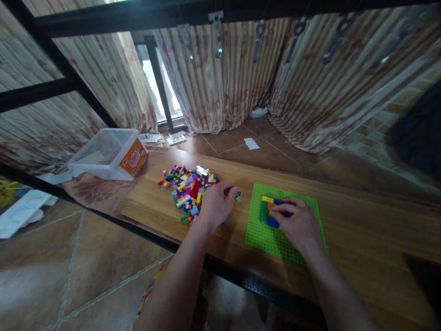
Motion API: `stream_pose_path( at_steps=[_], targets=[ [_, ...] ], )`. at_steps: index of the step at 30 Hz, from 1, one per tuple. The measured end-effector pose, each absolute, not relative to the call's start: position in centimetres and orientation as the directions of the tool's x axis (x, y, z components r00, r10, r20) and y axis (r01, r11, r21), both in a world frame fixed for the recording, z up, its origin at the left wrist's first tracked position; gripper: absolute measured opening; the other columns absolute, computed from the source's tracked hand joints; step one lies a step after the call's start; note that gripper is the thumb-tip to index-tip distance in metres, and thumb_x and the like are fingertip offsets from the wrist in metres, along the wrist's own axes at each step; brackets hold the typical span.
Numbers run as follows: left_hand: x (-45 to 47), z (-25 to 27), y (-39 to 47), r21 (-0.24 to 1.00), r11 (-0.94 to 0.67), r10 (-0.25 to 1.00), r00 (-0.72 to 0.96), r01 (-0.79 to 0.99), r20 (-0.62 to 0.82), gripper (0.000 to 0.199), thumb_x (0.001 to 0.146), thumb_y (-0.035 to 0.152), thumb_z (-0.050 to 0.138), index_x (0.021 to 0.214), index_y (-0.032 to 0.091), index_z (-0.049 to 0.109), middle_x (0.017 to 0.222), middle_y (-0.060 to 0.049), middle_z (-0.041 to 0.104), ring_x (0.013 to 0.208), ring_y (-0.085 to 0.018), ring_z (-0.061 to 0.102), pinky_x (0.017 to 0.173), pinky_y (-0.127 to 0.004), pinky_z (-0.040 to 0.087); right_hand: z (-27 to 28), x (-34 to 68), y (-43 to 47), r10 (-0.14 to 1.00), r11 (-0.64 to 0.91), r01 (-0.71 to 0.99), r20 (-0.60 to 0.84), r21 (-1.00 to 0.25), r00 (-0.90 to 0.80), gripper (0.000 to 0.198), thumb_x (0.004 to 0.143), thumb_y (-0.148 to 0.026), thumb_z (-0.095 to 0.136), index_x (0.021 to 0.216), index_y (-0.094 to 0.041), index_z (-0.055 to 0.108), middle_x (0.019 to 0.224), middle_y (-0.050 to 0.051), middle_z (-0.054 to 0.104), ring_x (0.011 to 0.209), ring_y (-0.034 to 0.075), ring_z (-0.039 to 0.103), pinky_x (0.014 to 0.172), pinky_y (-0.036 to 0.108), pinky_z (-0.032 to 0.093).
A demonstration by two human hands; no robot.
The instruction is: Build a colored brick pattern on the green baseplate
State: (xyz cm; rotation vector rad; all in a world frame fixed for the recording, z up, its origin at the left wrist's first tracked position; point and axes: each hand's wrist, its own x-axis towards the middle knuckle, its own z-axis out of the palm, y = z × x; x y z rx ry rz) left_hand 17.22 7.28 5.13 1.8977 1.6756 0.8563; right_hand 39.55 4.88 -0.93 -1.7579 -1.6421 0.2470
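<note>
A green studded baseplate (255, 230) lies on the wooden tabletop. Near its middle stands a small build of toy bricks (263, 212) in green, yellow, orange and blue. My right hand (299, 225) reaches over the build from the right, its thumb and fingers pinched together at the bricks; whatever sits between the fingertips is hidden. To the left lies a loose pile of toy bricks (186, 188) in many colours. At the pile's right side is my left hand (216, 204), fingers curled closed, their contents hidden. A few small loose bricks (238, 199) lie by its fingertips.
A clear plastic bin (99, 156) with an orange label stands at the left end. The wooden table (361, 234) runs to the right, with a dark bar along its near edge. Black frame bars (138, 23) cross above. Striped curtains (220, 87) hang behind.
</note>
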Motion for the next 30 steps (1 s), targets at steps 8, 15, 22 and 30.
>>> stream_pose_path(
  at_steps=[8, 15, 22, 30],
  targets=[
    [16.3, 4.4, 7.3, 0.722, -0.14, 0.986, 0.027, 0.678, 0.166, 0.025, 0.089, 0.03, 0.05, 0.089, 0.019, 0.072, 0.077, -0.002, 0.071, 0.066, -0.013, 0.059, 0.061, -0.022, 0.041, -0.9, 38.8, 5.0, 0.915, 0.044, 0.822, 0.352, -0.568, 0.194, 0.019, 0.071, -0.035, 0.06, 0.062, -0.022, 0.071, 0.093, 0.009, 0.06, 0.089, 0.027, 0.055, 0.085, 0.048, 0.042],
    [14.7, 5.1, 7.5, 0.786, -0.098, 0.983, -0.064, 0.611, 0.173, 0.027, 0.086, 0.031, 0.05, 0.078, 0.015, 0.07, 0.063, 0.001, 0.062, 0.06, -0.01, 0.053, 0.056, -0.02, 0.036, -1.2, 38.9, 4.9, 0.919, 0.041, 0.827, 0.345, -0.561, 0.189, 0.021, 0.072, -0.036, 0.059, 0.063, -0.021, 0.071, 0.095, 0.01, 0.06, 0.089, 0.026, 0.056, 0.085, 0.047, 0.042],
    [10.8, 5.4, 8.0, 0.877, -0.046, 0.98, -0.148, 0.478, 0.132, 0.027, 0.083, 0.034, 0.053, 0.079, 0.013, 0.069, 0.062, 0.001, 0.06, 0.057, -0.009, 0.05, 0.052, -0.019, 0.035, -0.5, 39.6, 4.2, 0.888, 0.152, 0.833, 0.444, -0.533, 0.122, 0.026, 0.079, -0.044, 0.057, 0.078, -0.023, 0.072, 0.099, 0.009, 0.063, 0.095, 0.027, 0.058, 0.09, 0.048, 0.043],
    [10.3, 5.1, 7.6, 0.751, -0.047, 0.997, -0.013, 0.658, 0.074, 0.023, 0.082, 0.03, 0.054, 0.079, 0.016, 0.072, 0.065, -0.001, 0.065, 0.059, -0.011, 0.054, 0.053, -0.02, 0.037, 0.7, 34.4, 3.2, 0.918, 0.332, 0.69, 0.389, -0.644, -0.079, 0.02, 0.086, -0.035, 0.052, 0.084, -0.024, 0.069, 0.092, 0.005, 0.068, 0.091, 0.022, 0.062, 0.087, 0.04, 0.047]
  ],
)
